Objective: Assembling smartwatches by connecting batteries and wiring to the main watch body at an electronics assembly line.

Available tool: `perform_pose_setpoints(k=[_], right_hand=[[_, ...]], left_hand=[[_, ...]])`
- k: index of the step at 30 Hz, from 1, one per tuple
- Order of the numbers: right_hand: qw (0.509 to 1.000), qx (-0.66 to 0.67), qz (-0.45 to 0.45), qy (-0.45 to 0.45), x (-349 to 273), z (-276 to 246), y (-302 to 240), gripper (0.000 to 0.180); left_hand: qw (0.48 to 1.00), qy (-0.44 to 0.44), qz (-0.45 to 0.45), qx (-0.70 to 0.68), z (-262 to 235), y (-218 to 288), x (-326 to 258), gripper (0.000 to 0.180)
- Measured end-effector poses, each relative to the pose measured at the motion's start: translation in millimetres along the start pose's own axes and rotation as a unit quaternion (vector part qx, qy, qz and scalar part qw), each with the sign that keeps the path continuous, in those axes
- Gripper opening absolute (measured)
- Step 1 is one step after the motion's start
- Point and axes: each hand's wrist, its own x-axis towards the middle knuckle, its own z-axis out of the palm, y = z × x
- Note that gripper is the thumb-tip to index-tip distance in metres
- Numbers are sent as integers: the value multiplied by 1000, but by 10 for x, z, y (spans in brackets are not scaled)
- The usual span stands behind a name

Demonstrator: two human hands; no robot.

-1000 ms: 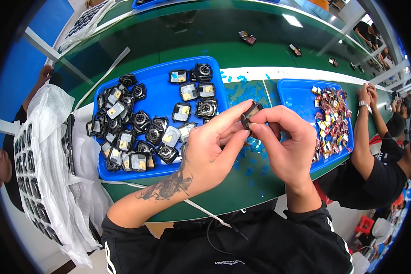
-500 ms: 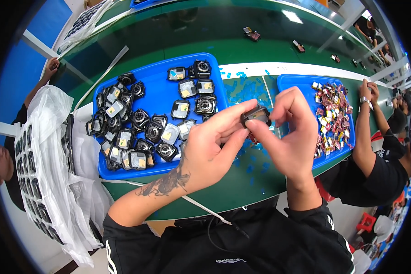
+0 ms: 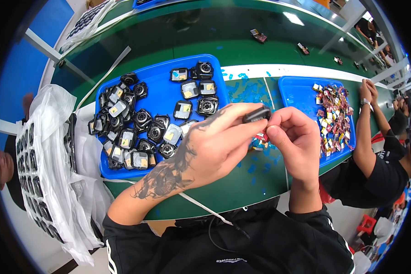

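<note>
My left hand [image 3: 214, 148] and my right hand [image 3: 296, 141] meet above the green bench and pinch one small black camera body [image 3: 256, 114] between their fingertips. Something small and red [image 3: 261, 136] shows just under the fingers. To the left lies a blue tray [image 3: 162, 84] filled with several small black camera bodies [image 3: 143, 119], some lens up, some showing a pale back. My left forearm carries a dark tattoo.
A second blue tray [image 3: 301, 93] at the right holds a heap of small coloured parts [image 3: 333, 116]. Blue film scraps [image 3: 248, 89] litter the bench. Another person's hands [image 3: 366, 91] work at the right. White bagged trays [image 3: 43, 182] hang at the left.
Both hands have stayed together on the black body and turned it slightly; the right fingers have shifted over its end. The trays are unchanged.
</note>
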Motion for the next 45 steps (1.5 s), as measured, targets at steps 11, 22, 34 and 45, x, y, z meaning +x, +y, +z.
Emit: perform_pose_setpoints(k=[11,22,34,45], right_hand=[[993,-105,-47,3,3,-21,53,3],[996,-61,-51,47,-57,119,77,25],[970,-155,-141,118,-86,181,208,28],[969,-207,-105,81,1,237,246,48]], left_hand=[[998,2,-66,-9,-76,66,6,20],[878,-63,-329,-342,-48,51,-8,20],[900,33,-252,-354,136,136,-60,33],[903,97,-228,-352,182,95,-137,44]])
